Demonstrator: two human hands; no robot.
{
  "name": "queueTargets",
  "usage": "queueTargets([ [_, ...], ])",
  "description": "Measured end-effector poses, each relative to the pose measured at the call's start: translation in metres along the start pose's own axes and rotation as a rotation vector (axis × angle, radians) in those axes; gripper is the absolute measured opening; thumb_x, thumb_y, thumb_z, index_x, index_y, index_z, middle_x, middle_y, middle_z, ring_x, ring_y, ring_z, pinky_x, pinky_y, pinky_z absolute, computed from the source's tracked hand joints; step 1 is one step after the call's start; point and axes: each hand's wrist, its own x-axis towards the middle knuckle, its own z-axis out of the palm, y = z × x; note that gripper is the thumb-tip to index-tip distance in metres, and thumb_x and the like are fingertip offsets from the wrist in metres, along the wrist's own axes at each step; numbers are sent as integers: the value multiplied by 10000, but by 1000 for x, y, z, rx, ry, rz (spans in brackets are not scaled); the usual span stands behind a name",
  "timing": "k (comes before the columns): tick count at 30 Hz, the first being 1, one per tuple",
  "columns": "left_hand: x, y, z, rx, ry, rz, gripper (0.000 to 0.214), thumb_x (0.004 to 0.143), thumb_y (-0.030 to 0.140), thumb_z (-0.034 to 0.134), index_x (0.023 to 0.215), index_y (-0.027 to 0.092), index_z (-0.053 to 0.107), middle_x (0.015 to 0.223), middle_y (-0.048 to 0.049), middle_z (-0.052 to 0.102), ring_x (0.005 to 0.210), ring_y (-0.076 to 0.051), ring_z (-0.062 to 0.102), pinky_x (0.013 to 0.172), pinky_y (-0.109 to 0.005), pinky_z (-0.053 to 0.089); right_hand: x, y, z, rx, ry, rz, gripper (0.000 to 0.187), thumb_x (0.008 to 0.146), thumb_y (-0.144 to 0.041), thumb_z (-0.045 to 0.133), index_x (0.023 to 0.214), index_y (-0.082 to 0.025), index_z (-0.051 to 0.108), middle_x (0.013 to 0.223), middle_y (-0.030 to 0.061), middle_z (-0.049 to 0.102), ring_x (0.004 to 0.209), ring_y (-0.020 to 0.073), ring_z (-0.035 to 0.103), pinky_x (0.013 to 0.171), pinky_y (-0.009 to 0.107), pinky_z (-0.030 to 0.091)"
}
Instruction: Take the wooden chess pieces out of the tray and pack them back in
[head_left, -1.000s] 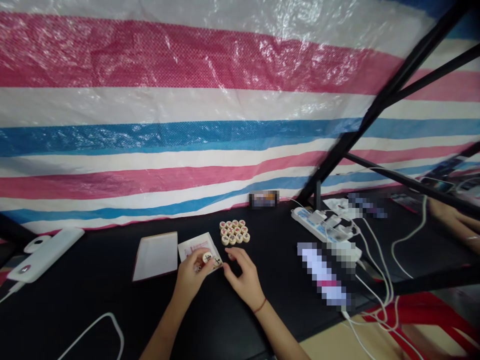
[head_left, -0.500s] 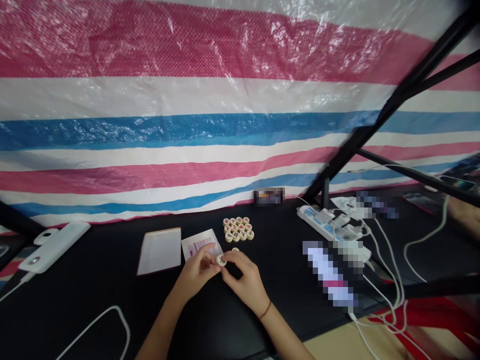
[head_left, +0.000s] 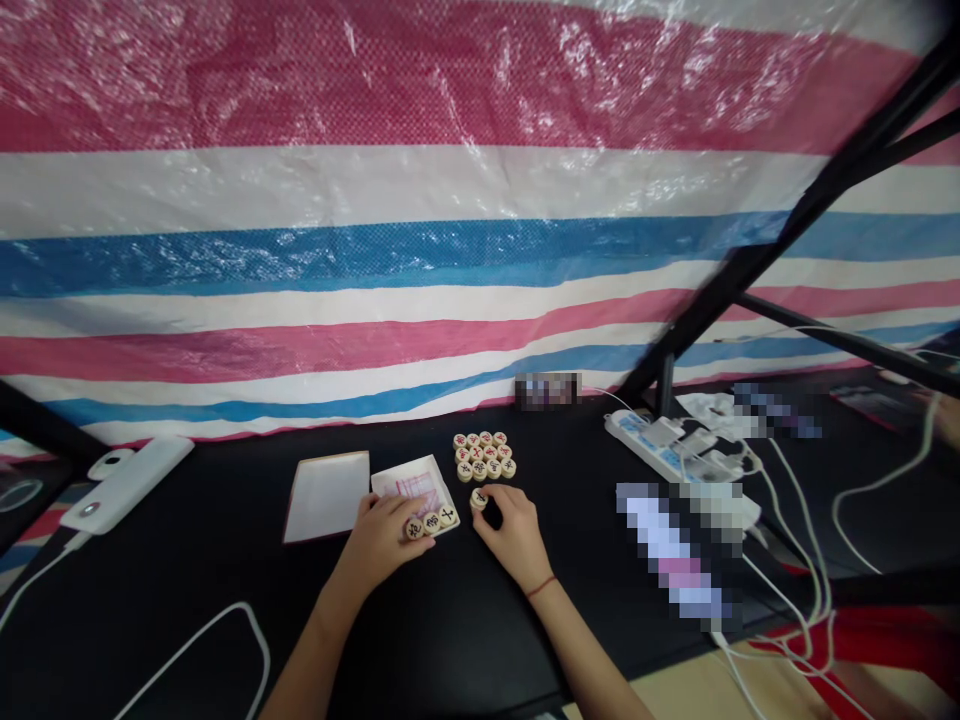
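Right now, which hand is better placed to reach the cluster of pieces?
Probably the right hand: it touches a lone piece just below the cluster. The left hand lies farther off, beside three pieces.

Tarp (head_left: 375, 250): glossy woven plastic; tabletop (head_left: 420, 640): matt black; xiangqi pcs (head_left: 480, 455): smooth pale wood; power strip (head_left: 637, 435): white plastic.

We see a woven tarp (head_left: 375, 240) in crimson, white and blue bands filling twelve o'clock. At the centre, cream chess pieces (head_left: 480, 455) carry red and black characters on a black tabletop (head_left: 450, 620). Just beside them, a white paper (head_left: 411, 488) shows pink markings. At two o'clock, a white power strip (head_left: 660, 445) bears blue labels; at four o'clock, we see a red plastic object (head_left: 847, 640).
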Motion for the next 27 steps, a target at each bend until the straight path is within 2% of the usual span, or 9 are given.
queueTargets([
  [5, 1, 1, -3, -25, -40, -1, 260, 757, 369, 683, 992, 265, 643, 1010, -1, 712, 968, -211, 610, 933, -396, 264, 6, 3, 7, -48, -33, -17, 155, 829, -214, 530, 951, -192, 624, 936, 59, 676, 901, 200, 603, 784, 297, 410],
  [9, 4, -1, -5, -23, -54, 28, 246, 753, 368, 693, 969, 259, 650, 939, 18, 707, 904, -189, 612, 913, -385, 265, 12, 3, 12, -42, -63, -40, 141, 865, -234, 506, 945, -190, 614, 925, 62, 676, 888, 201, 599, 771, 293, 393],
  [14, 5, -2, -10, 63, 21, 90, 286, 726, 412, 705, 949, 237, 668, 908, -5, 681, 927, -210, 573, 888, -377, 305, 9, -9, -1, -53, -13, -22, 221, 893, -286, 483, 1052, -182, 596, 916, 72, 663, 866, 206, 596, 758, 304, 364],
  [16, 4, 0, -12, 122, 68, 84, 260, 756, 429, 668, 920, 227, 680, 894, -25, 664, 920, -217, 550, 844, -364, 336, 5, -20, -8, -22, -66, -50, 271, 885, -319, 500, 1095, -173, 589, 801, 44, 653, 765, 183, 599, 744, 299, 361],
  [20, 0, 3, -14, 229, 72, 42, 210, 861, 387, 549, 844, 231, 687, 856, -38, 649, 869, -210, 514, 774, -354, 336, 1, -39, -9, 5, -305, -100, 445, 845, -375, 557, 1249, -192, 520, 632, -34, 621, 557, 130, 569, 669, 264, 358],
  [22, -1, 6, -14, 257, 60, 20, 204, 867, 370, 544, 814, 231, 683, 854, -37, 651, 870, -212, 507, 767, -360, 319, -1, -43, -5, -31, -339, -91, 446, 842, -376, 563, 1248, -196, 527, 666, -21, 646, 562, 133, 583, 640, 258, 350],
  [27, -5, 14, -16, 242, 24, -44, 230, 882, 347, 511, 770, 222, 669, 864, -34, 670, 911, -218, 519, 772, -366, 297, -4, -43, 4, -53, -325, -99, 357, 875, -307, 522, 1208, -182, 551, 719, 8, 679, 590, 140, 605, 634, 257, 351],
])
